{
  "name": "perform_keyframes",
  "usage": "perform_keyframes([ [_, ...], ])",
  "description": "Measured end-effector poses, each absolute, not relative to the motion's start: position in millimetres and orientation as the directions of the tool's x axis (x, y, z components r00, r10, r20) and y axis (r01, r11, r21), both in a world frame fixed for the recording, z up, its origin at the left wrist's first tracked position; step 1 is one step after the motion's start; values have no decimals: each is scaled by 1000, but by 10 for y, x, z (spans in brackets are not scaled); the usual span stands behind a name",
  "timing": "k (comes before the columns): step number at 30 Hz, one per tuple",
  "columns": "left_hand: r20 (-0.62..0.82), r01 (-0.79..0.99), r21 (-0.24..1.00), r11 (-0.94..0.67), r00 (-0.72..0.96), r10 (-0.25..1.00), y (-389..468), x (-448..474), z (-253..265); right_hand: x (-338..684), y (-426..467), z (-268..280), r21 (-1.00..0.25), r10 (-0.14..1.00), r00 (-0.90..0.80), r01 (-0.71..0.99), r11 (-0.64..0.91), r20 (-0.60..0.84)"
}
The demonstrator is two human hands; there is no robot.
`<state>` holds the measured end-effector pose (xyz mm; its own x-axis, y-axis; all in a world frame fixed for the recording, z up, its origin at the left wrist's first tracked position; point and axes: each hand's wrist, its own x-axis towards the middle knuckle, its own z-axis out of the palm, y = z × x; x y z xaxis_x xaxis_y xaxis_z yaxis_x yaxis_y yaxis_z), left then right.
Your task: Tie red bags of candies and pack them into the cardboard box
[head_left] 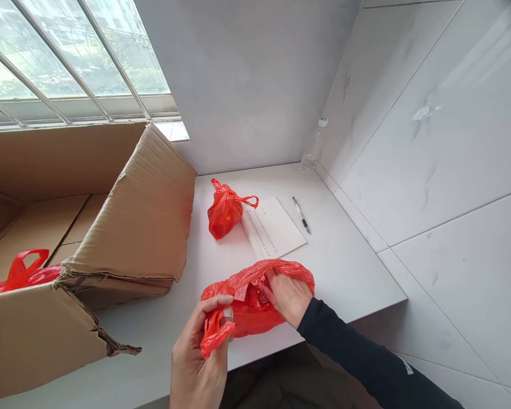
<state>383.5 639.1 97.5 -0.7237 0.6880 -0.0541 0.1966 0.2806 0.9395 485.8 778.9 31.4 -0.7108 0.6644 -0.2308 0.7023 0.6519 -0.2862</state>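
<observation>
An open red plastic bag (255, 325) lies at the table's front edge. My left hand (206, 346) is closed on the bunched left end of the bag, thumb and fingers pinching the plastic. Into the bag's mouth reaches my right hand (290, 296), thumb and fingers closed at the edge of a red printed packet (262, 292); some fingertips are hidden. Part of a pinkish printed piece (241, 293) shows beside the packet. Behind the bag sits a knotted red plastic bag (225, 213), filled and upright, with its contents hidden.
A large open cardboard box (145, 210) stands at the left, with a red bag (29, 275) inside. An open notebook (276, 227), a pen (301, 215) and a clear bottle (310, 149) are on the white table (344, 272). Walls border the back and right.
</observation>
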Motion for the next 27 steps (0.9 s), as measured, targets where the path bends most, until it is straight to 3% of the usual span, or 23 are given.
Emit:
perform_keyframes([
  [6, -92, 194, 936, 293, -669, 738, 6352, 3792, 914, 4836, 7805, 255, -313, 669, -709, 703, 639, -225],
  [15, -93, 167, 942, 292, -703, 705, 6321, 3775, 943, 4917, 7791, 459, -366, 677, -720, 678, 638, -153],
  [17, -85, 191, 935, 298, -697, 712, 6303, 3744, 943, 5006, 7763, 606, -430, 679, -731, 635, 642, -66],
  [22, -62, 234, 919, 317, -709, 702, 6270, 3729, 994, 5280, 7708, 911, -600, 680, -661, 415, 683, 317],
  [27, 46, 350, 886, 306, -720, 692, 6218, 3704, 991, 5417, 7803, 829, -391, 739, -502, 633, 668, 449],
])
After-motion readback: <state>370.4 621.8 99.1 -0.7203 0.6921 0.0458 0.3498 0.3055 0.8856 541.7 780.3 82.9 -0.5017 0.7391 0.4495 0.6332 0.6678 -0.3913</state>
